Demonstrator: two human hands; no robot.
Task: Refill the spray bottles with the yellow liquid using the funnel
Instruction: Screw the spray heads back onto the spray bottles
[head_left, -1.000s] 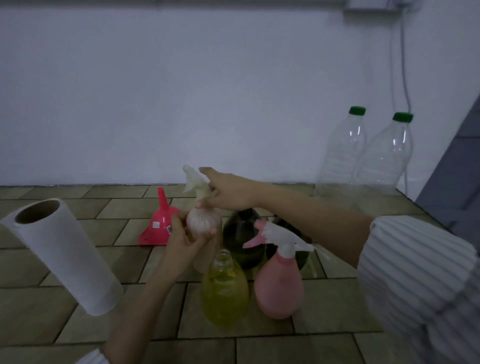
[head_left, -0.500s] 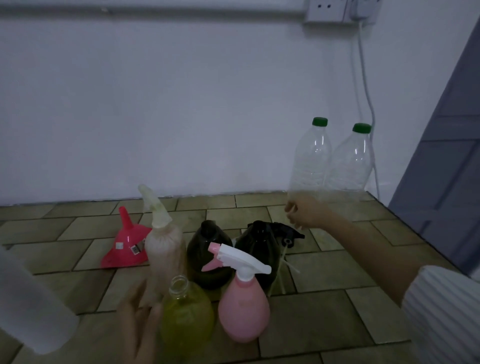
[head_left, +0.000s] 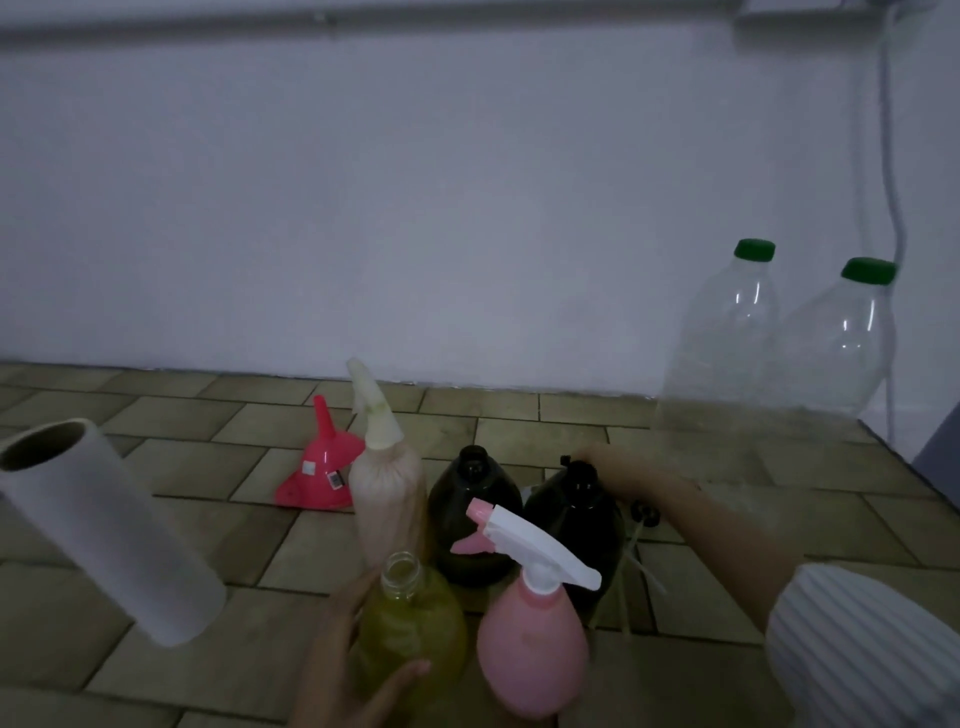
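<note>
Nearest the camera, the left hand (head_left: 353, 670) curls round the open bottle of yellow liquid (head_left: 410, 623), thumb across its belly, probably to steady or lift it for pouring; its cap is off, so it looks to be the supply. Just to its right stands one pink spray bottle (head_left: 530, 644) with its white trigger head (head_left: 524, 540) fitted. Behind these two stand two dark bottles, the left dark bottle (head_left: 474, 519) uncapped and untouched, the right dark bottle (head_left: 574, 525) with the right hand (head_left: 618, 467) reaching behind its neck; whether those fingers hold anything I cannot tell, since the bottle hides them. To the right of the dark pair lies what seems to be a removed sprayer with its dip tube (head_left: 636, 556), suggesting these bottles are opened for filling. Left of the dark pair stands one pale spray bottle (head_left: 387, 499) with its head on. Behind it the single pink funnel (head_left: 322, 473) rests mouth-down on the tiled counter (head_left: 208, 467), not yet in use. One paper towel roll (head_left: 104, 530) sits at the left. Farthest, against the wall, stand two clear bottles (head_left: 727, 338) with green caps.
</note>
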